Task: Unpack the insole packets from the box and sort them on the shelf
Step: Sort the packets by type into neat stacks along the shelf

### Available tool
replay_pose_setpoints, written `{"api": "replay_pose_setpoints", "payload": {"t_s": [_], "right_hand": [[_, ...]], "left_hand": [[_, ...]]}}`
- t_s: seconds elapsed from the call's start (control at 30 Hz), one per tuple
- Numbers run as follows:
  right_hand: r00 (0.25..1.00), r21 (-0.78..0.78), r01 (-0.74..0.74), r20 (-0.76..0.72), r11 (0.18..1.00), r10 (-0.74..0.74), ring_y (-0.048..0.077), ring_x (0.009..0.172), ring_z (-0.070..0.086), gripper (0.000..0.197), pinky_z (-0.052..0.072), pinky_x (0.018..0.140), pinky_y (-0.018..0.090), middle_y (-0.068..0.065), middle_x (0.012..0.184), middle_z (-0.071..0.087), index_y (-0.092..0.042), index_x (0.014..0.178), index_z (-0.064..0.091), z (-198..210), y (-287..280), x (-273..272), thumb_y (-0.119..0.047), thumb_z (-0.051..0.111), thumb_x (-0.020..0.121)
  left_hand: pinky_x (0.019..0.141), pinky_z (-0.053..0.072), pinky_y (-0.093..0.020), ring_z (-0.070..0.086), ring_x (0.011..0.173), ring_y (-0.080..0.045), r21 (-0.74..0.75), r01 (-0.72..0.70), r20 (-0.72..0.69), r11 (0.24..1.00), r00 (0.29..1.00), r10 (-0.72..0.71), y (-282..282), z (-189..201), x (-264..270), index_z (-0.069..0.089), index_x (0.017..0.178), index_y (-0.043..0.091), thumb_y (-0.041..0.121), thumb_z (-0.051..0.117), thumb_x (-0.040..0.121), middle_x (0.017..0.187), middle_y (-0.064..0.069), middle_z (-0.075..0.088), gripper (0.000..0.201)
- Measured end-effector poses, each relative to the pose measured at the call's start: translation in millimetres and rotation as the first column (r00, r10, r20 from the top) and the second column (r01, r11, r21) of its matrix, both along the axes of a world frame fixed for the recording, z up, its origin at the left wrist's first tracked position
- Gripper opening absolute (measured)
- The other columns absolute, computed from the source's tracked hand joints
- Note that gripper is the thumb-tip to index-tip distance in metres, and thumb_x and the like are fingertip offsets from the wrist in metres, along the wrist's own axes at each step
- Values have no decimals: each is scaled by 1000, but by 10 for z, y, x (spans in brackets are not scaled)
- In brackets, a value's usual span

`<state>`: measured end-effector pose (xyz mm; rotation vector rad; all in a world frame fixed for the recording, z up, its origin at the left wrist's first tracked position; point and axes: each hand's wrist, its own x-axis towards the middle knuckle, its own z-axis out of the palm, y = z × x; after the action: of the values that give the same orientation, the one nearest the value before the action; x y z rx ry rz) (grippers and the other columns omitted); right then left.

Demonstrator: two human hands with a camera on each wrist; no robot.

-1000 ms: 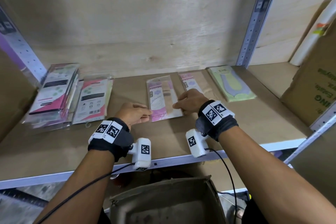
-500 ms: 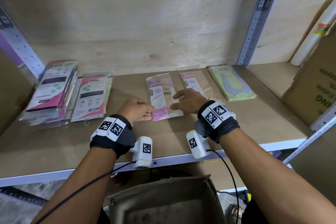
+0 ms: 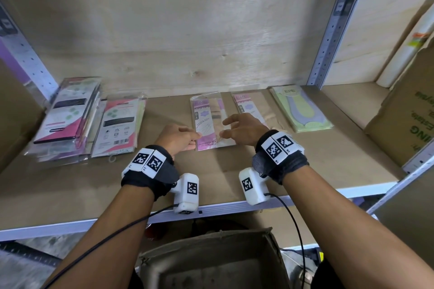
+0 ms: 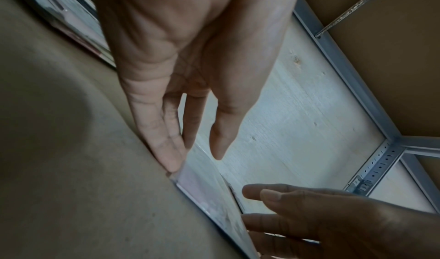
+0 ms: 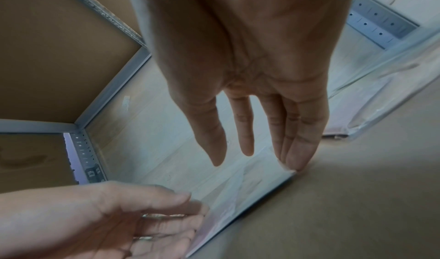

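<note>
On the shelf (image 3: 234,171) in front of the person, over at ten o'clock, sits a leaning stack of pink-and-black packets (image 3: 68,117), and just beside it at about eleven o'clock lies a flat pink-and-white packet (image 3: 119,124) with a barcode showing.

Moving right, the left hand (image 3: 178,138) rests on the board with its fingers stretched out nearly straight and close together. In the left wrist view the fingertips (image 4: 171,161) touch the near left corner of the clear insole packet (image 3: 210,122); nothing is pinched or wrapped, the hand is simply laid flat against the packet's edge.

The clear insole packet itself lies flat at twelve o'clock, long side running away from the person, between the two hands, pink print down its left side.

The right hand (image 3: 244,129) is at one o'clock, fingers spread and only gently bent. From the right wrist camera the outer fingertips (image 5: 295,161) meet the packet's near right corner, while the forefinger and thumb hang free above it. It holds nothing.

Just beyond that hand lies a second clear packet (image 3: 252,108) with the same pink header, partly covered by the knuckles. At two o'clock a green packet (image 3: 303,110) lies flat near the metal upright (image 3: 328,37). At three o'clock a large cardboard carton (image 3: 408,112) stands on the shelf.

Down at six o'clock, below the shelf's front rail, an open brown box (image 3: 211,263) sits with its flaps up; its inside is too dim to make out.
</note>
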<state>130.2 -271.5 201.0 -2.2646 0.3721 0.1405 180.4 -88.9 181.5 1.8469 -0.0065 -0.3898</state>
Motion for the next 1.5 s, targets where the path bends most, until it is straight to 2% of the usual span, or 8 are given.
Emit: {"api": "replay_pose_setpoints", "payload": {"t_s": [0.63, 0.73, 0.87, 1.03, 1.23, 1.33, 1.43, 1.5], "right_hand": [[1000, -10, -2, 15, 1000, 2, 22, 127, 51, 45, 41, 107, 35, 5, 138, 54, -22, 125, 63, -19, -55, 19, -33, 74, 84], [996, -27, 3, 84, 1000, -1, 18, 122, 54, 39, 41, 97, 29, 3, 131, 58, -23, 121, 65, -24, -42, 12, -32, 73, 83], [982, -21, 30, 188, 999, -25, 17, 111, 61, 27, 47, 101, 35, 0, 115, 66, -21, 112, 70, 28, 35, -18, -27, 71, 87], [983, 228, -40, 183, 973, -3, 27, 77, 63, 17, 56, 67, 34, 16, 91, 67, 2, 108, 67, 172, 392, 17, -4, 63, 92], [986, 276, -149, 110, 950, 123, 22, 60, 58, 8, 50, 48, 25, 12, 78, 62, -3, 101, 61, 241, 1076, 455, -2, 57, 94], [987, 267, -159, 18, 950, 160, 22, 56, 58, 3, 53, 50, 29, 12, 76, 60, -6, 96, 57, 166, 1479, 733, -7, 59, 95], [986, 274, -138, -57, 952, 159, 27, 59, 60, 24, 59, 63, 41, 14, 75, 63, -4, 89, 58, 64, 1865, 1006, -24, 72, 89], [973, 137, -189, -107, 972, 204, 33, 74, 69, 46, 60, 81, 49, 18, 86, 72, -1, 97, 63, -4, 2043, 1147, -41, 79, 80]], "left_hand": [[87, 58, -29, 70, 96, -21, 4, 18, -2, 1000, 1000, -18, 4, -9, 55, 68, 103, 2, 5, 72, 89, 112, -15, 72, 15], [93, 58, -34, 71, 101, -23, -11, -26, 24, 1000, 999, 26, 122, 23, 94, 68, 98, 8, 7, 75, 86, 109, -13, 72, 14], [95, 57, -33, 72, 93, -17, -5, -97, 86, 995, 992, 97, 437, 85, 194, 71, 101, 13, 14, 76, 85, 101, -6, 74, 17], [81, 59, -28, 70, 79, -16, 14, -224, 175, 974, 960, 218, 952, 231, 294, 71, 87, 21, 15, 70, 88, 96, -5, 74, 6], [77, 59, -33, 66, 67, -17, -16, -397, 253, 918, 886, 388, 1569, 359, 331, 69, 77, 19, 21, 69, 87, 86, -8, 75, 10], [72, 57, -30, 64, 65, -16, -4, -435, 291, 901, 861, 417, 1821, 379, 332, 71, 77, 13, 21, 67, 90, 79, -8, 73, 16], [66, 56, -26, 63, 65, -17, 14, -456, 325, 890, 844, 427, 2010, 395, 324, 69, 71, 14, 24, 67, 91, 75, -6, 73, 22], [71, 59, -29, 65, 67, -18, 35, -444, 329, 896, 851, 409, 2099, 393, 327, 68, 71, 17, 25, 67, 91, 80, -7, 75, 21]]}}
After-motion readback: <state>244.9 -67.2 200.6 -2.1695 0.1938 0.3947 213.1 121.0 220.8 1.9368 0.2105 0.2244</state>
